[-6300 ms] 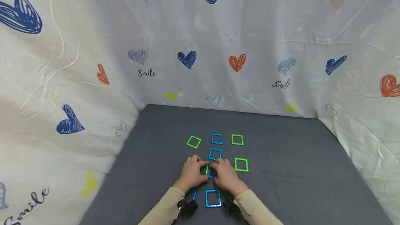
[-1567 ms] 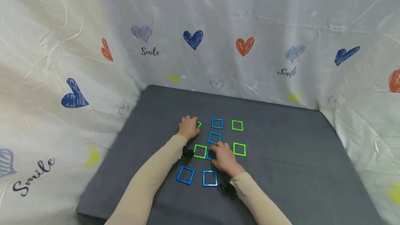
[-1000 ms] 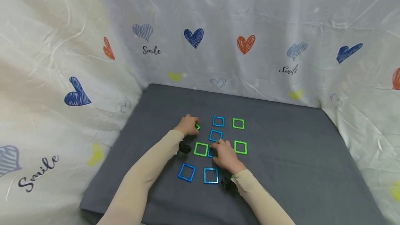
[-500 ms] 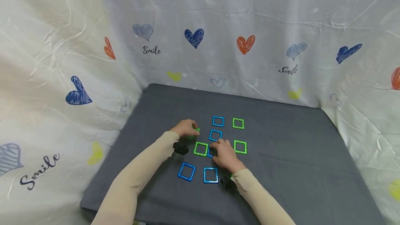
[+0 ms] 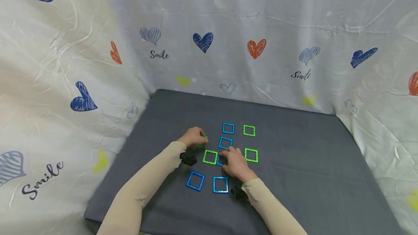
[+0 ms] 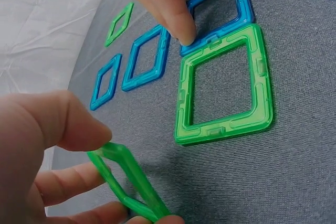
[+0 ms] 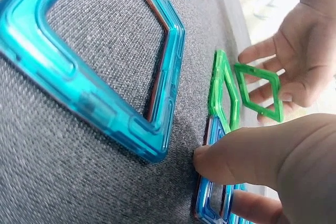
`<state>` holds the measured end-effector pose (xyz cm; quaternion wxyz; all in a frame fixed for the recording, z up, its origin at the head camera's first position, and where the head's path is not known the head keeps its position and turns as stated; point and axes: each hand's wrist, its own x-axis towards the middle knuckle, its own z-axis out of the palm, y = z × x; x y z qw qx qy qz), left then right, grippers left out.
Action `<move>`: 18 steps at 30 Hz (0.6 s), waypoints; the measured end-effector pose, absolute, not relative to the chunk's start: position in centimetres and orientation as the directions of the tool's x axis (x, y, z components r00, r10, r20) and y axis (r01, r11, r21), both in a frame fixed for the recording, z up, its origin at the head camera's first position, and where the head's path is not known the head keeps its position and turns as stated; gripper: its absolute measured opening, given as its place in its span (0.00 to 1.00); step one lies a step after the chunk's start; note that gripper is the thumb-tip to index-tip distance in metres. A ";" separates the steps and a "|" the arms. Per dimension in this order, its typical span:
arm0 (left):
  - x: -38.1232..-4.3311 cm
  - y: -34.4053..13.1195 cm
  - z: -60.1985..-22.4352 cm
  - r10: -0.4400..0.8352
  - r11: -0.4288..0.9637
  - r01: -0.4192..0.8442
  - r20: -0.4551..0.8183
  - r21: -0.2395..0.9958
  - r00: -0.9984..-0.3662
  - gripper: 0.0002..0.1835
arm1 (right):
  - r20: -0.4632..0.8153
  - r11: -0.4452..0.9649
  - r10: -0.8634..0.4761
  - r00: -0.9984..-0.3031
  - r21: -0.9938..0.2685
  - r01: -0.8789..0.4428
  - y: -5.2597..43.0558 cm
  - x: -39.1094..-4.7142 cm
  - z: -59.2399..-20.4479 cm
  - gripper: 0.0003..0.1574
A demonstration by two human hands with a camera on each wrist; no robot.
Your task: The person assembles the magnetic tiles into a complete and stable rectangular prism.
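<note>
My left hand (image 5: 193,137) pinches a green square magnetic tile (image 6: 137,179) between thumb and fingers, tilted up on edge. In the right wrist view its whole open frame shows. Just in front of that hand lies another green magnetic tile (image 6: 215,131), flat on the cloth. Its edge meets the edge of a blue magnetic tile (image 6: 226,29). My right hand (image 5: 237,162) holds this blue tile by opposite sides, thumb and fingertips down on its frame, covering much of it in the head view.
Beyond the right hand lie two blue tiles, the nearer blue tile (image 5: 226,137) almost in line with the held one. A green tile (image 5: 251,161) lies right of the hand. Nearer the front are two blue tiles, one an angled blue tile (image 5: 189,178). Grey cloth (image 5: 310,169) covers the table.
Earlier both hands were together at the joined green and blue tiles. The left hand then took the far-left green tile, tipped it up and drew it nearer. The right hand stays put.
</note>
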<state>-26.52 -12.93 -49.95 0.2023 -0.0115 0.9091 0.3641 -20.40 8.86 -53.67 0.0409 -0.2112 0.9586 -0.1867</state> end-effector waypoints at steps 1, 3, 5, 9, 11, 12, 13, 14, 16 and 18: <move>-26.5 -13.0 -50.0 0.127 0.729 -0.171 -0.377 0.663 -0.918 0.20 | 0.001 0.840 -0.421 -0.907 -0.377 -0.390 8.8 -20.4 -53.7 0.25; -26.5 -13.1 -50.1 0.134 0.712 -0.178 -0.380 0.679 -0.915 0.18 | 0.003 0.838 -0.423 -0.906 -0.380 -0.393 8.8 -20.5 -53.8 0.25; -26.3 -13.2 -50.3 0.143 0.693 -0.187 -0.387 0.696 -0.911 0.17 | 0.005 0.834 -0.427 -0.904 -0.384 -0.396 8.9 -20.4 -53.9 0.25; -26.2 -13.4 -50.4 0.156 0.663 -0.204 -0.399 0.720 -0.904 0.17 | 0.004 0.831 -0.434 -0.901 -0.385 -0.402 9.1 -20.4 -54.0 0.25; -26.1 -13.4 -50.3 0.159 0.652 -0.210 -0.402 0.729 -0.902 0.16 | 0.003 0.830 -0.438 -0.899 -0.383 -0.406 9.1 -20.5 -54.0 0.25; -26.1 -13.4 -50.2 0.159 0.641 -0.217 -0.404 0.736 -0.901 0.16 | 0.004 0.829 -0.440 -0.898 -0.381 -0.408 9.1 -20.5 -53.9 0.25; -26.0 -13.5 -50.1 0.160 0.630 -0.223 -0.406 0.744 -0.900 0.16 | 0.004 0.830 -0.440 -0.898 -0.381 -0.408 9.0 -20.6 -53.9 0.25; -26.0 -13.5 -50.0 0.162 0.617 -0.230 -0.407 0.753 -0.899 0.16 | 0.002 0.830 -0.439 -0.899 -0.383 -0.406 9.0 -20.6 -53.8 0.25; -25.9 -13.6 -50.0 0.167 0.590 -0.242 -0.409 0.771 -0.897 0.17 | 0.001 0.831 -0.435 -0.901 -0.385 -0.401 9.0 -20.7 -53.7 0.25; -25.8 -13.6 -50.1 0.171 0.564 -0.252 -0.410 0.786 -0.896 0.17 | -0.003 0.833 -0.428 -0.904 -0.388 -0.394 9.0 -20.7 -53.6 0.25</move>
